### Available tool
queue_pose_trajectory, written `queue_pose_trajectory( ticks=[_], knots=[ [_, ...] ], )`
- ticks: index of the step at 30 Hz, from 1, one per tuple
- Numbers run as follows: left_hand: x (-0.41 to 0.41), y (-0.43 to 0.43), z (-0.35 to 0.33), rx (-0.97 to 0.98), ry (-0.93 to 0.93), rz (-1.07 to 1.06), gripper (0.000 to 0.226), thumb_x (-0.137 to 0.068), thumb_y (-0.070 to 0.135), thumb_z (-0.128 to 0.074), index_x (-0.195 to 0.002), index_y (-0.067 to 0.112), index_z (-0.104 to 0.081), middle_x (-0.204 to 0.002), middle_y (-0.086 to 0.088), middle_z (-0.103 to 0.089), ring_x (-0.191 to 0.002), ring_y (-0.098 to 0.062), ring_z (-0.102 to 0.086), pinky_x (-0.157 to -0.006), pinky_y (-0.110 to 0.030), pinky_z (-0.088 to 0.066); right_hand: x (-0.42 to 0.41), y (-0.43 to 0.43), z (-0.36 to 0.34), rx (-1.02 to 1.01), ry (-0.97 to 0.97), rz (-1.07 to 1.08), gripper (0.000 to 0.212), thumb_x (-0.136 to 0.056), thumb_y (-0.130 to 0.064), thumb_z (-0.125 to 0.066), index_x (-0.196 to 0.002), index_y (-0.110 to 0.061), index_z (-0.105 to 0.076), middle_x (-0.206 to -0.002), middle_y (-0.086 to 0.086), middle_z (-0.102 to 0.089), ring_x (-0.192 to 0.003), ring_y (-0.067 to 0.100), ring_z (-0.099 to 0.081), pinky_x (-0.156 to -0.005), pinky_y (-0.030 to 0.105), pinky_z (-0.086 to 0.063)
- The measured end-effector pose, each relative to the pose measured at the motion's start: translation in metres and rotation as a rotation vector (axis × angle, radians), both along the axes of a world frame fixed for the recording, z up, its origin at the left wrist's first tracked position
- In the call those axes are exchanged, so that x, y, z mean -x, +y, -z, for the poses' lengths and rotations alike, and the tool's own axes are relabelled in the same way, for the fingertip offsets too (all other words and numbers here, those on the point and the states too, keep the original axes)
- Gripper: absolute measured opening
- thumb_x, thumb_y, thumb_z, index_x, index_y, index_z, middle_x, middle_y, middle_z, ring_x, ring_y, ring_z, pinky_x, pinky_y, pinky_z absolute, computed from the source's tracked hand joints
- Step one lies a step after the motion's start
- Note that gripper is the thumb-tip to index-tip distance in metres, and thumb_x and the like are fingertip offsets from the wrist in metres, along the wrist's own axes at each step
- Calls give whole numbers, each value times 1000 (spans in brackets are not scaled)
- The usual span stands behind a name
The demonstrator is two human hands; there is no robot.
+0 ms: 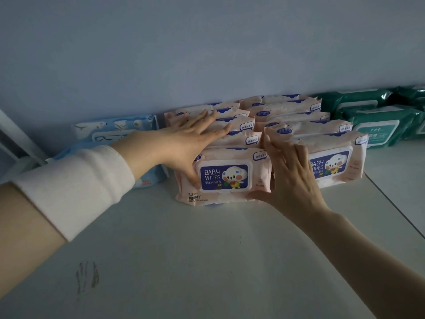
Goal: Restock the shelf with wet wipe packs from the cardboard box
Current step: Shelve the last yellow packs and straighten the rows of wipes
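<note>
Shelf front bare; pink packs, wall block rear.

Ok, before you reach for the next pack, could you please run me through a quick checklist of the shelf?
1. Front pink baby wipes pack stands on edge, label outward: ok.
2. Left hand lies flat over the left row's tops, thumb on that pack's left side: ok.
3. Right hand, fingers straight, at the gap between the two pink rows: ok.
4. Right row's front pack level with the left one: not ok, it sits further back.
5. Bare shelf in front for more packs: ok.
6. Cardboard box within reach: cannot tell, out of view.
</note>
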State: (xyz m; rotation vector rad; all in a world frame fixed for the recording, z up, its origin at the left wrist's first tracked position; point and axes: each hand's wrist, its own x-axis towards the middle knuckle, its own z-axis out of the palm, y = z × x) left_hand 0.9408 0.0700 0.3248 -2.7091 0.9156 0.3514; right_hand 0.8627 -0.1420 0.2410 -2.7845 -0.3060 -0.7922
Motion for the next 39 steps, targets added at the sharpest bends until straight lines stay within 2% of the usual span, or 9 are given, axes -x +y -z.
queue_pose_trajectory(
  ticks=[4, 10, 14, 21, 26, 28, 32, 35, 39],
  knots=[
    [-1, 1, 4, 15, -27, 4, 132, -60, 60, -76, -141, 38, 25, -152, -2, 33, -141, -18, 26, -115, -43, 10, 0, 0, 1, 37, 14, 16, 113, -44, -57, -81, -133, 3, -46, -125, 20, -55, -110, 28, -34, -94, 53, -46],
    [-2, 2, 5, 31, -118, 23, 125, -61, 66, -70, -145, 38, 17, -156, -3, 23, -145, -23, 15, -119, -44, 2, -11, 11, 0, 65, -49, 98, 112, -30, -45, -89, -124, 4, -53, -122, 21, -58, -105, 28, -35, -85, 43, -49],
    [-2, -1, 8, 57, -114, 9, 123, -62, 64, -70, -146, 37, 15, -156, -6, 23, -145, -27, 16, -119, -46, 2, -16, 11, 8, 59, -63, 147, 110, -33, -34, -94, -128, -2, -48, -126, 17, -55, -109, 29, -36, -91, 38, -39],
    [2, 5, 9, 38, -150, 4, 121, -65, 64, -68, -146, 34, 17, -157, -10, 19, -146, -29, 9, -119, -46, -1, -11, 8, 6, 80, -34, 139, 110, -39, -44, -90, -130, -2, -46, -128, 19, -51, -112, 31, -34, -90, 46, -42],
    [-3, 6, 14, 52, -150, 7, 124, -63, 66, -69, -146, 34, 17, -157, -10, 17, -146, -30, 9, -119, -48, -2, -14, 12, 9, 94, -17, 138, 115, -38, -42, -92, -133, -3, -39, -131, 11, -33, -112, 31, -32, -91, 46, -44],
    [-2, 6, 14, 52, -141, 1, 124, -62, 66, -69, -146, 34, 16, -157, -10, 16, -146, -30, 9, -119, -46, -1, -13, 14, 7, 102, -4, 146, 115, -38, -43, -91, -133, -2, -41, -132, 13, -35, -112, 31, -32, -90, 46, -45],
    [1, 4, 8, -20, -166, -1, 129, -58, 70, -70, -147, 33, 16, -157, -12, 16, -146, -31, 6, -119, -48, -3, -10, 15, -3, 125, 62, 145, 112, -39, -40, -91, -132, 3, -45, -130, 22, -51, -115, 33, -34, -92, 49, -45],
    [3, 0, 0, -111, -160, -12, 134, -56, 69, -71, -146, 30, 19, -157, -14, 14, -146, -32, 5, -117, -49, -4, -5, 13, -15, 190, 152, 136, 110, -47, -38, -90, -136, 2, -40, -136, 21, -48, -124, 41, -42, -99, 49, -39],
    [11, 4, -19, -203, -155, -66, 138, -53, 66, -75, -147, 28, 19, -158, -11, 10, -146, -29, 5, -116, -51, -1, 4, 10, -43, 271, 251, 73, 104, -65, -43, -79, -145, -4, -24, -152, 14, -25, -143, 32, -13, -114, 42, -16]
  ],
)
